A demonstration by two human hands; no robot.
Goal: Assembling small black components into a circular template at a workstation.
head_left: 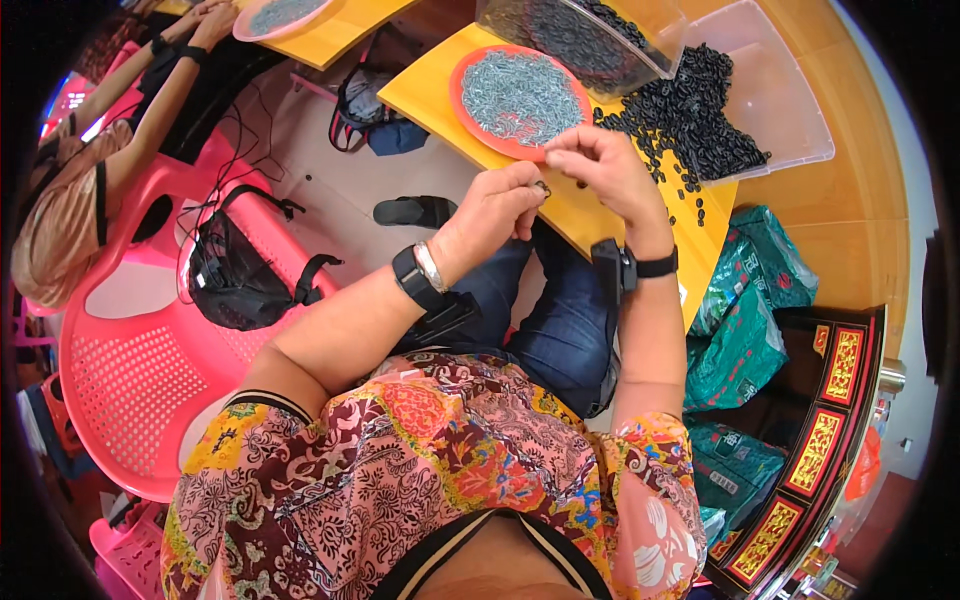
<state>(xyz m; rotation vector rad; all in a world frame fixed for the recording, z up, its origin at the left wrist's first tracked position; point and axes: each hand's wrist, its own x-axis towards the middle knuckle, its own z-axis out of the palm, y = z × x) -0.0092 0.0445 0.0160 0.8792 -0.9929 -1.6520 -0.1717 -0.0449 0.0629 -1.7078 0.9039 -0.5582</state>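
My left hand [497,208] is closed, its thumb and finger pinching a small black piece [541,188] in front of the table's edge. Just to the right, my right hand [612,172] has thumb and fingertips drawn together at the near rim of a red plate [456,98]. Anything between those fingertips is too small to make out. Many small silvery screws [520,95] fill the plate. Beside it, a heap of small black plastic pieces [700,115] spills across the yellow table [430,85], several lying loose near my right wrist.
A clear tub [785,110] lies tipped by the heap; another clear container [570,45] stands behind the plate. Green bags [745,345] are at the right. A pink chair [140,380] with a black mesh bag [240,270] stands left. Another person's hands [208,22] are at upper left.
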